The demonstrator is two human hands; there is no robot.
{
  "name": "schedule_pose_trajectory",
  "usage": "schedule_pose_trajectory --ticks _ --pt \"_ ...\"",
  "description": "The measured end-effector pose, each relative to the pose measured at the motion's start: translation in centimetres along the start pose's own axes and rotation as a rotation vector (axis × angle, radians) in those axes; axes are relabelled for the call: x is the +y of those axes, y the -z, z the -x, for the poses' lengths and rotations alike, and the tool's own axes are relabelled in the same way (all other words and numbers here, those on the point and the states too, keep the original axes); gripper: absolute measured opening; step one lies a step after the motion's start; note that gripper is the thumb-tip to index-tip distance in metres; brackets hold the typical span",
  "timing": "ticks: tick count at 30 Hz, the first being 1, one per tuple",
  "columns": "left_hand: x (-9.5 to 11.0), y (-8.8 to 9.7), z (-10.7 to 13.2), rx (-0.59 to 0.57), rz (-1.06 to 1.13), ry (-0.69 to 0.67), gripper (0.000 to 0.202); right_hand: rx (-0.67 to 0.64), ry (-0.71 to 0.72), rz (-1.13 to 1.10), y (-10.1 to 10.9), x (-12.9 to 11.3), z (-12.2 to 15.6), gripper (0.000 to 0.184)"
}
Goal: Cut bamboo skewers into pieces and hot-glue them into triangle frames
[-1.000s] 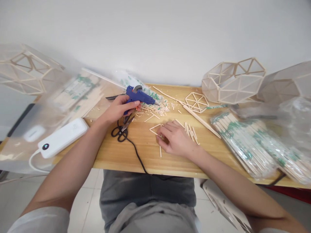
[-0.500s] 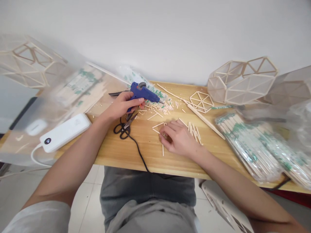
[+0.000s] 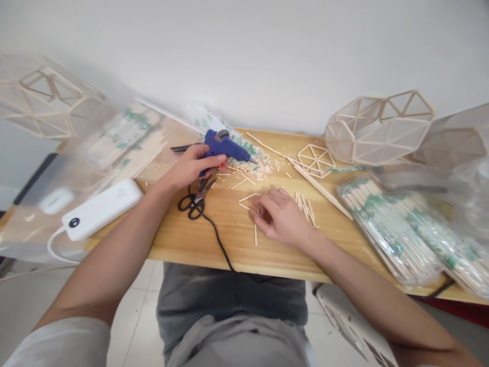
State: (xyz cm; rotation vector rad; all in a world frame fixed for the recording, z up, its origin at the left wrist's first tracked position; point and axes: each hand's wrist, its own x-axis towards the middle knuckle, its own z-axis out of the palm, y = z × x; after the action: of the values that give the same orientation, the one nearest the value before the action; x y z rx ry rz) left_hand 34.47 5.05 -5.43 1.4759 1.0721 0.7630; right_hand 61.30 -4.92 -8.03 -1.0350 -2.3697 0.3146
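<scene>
My left hand (image 3: 198,165) is wrapped round the handle of a blue glue gun (image 3: 229,148), its metal nozzle pointing right over the scraps. My right hand (image 3: 284,216) rests low over the tabletop, thumb and fingers curled together at the end of a short wooden stick (image 3: 255,235). Its fingertips hide part of that stick. Beside them, two short sticks (image 3: 247,198) form an open corner on the wood. Several cut sticks (image 3: 305,206) lie just behind my right hand. Black-handled scissors (image 3: 196,203) lie below the glue gun, crossed by its black cord (image 3: 217,234).
Small wood offcuts (image 3: 262,171) are scattered under the nozzle. A flat stick hexagon (image 3: 316,160) and long sticks (image 3: 323,191) lie farther right. Stick frames with pale panels (image 3: 382,132) stand behind. Bagged sticks (image 3: 389,234) are at right, a white power bank (image 3: 103,209) at left.
My right-hand fingers have shifted slightly at the stick, showing more of its upper end. My left hand and the glue gun stay in place.
</scene>
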Motion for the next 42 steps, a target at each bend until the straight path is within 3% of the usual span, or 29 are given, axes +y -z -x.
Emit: schedule_pose_trajectory --ticks 4,7,18,37,42 --pt "0.1 0.0 0.0 0.007 -0.007 -0.007 0.038 0.063 -0.100 -0.003 0.8 1.1 0.1 0.002" --pt "0.2 0.0 0.0 0.007 -0.012 -0.017 0.038 0.023 -0.138 0.027 0.9 1.8 0.2 0.005" --pt "1.2 -0.5 0.3 0.014 -0.004 -0.010 0.038 0.020 -0.163 0.104 0.3 1.8 0.1 0.006" --pt "0.7 -0.2 0.2 0.013 -0.006 -0.009 0.039 -0.012 -0.157 0.170 -0.1 2.5 0.2 0.016" --pt "0.9 -0.7 0.5 0.047 0.053 -0.029 0.036 0.082 -0.191 0.090 -0.4 2.7 0.3 0.014"
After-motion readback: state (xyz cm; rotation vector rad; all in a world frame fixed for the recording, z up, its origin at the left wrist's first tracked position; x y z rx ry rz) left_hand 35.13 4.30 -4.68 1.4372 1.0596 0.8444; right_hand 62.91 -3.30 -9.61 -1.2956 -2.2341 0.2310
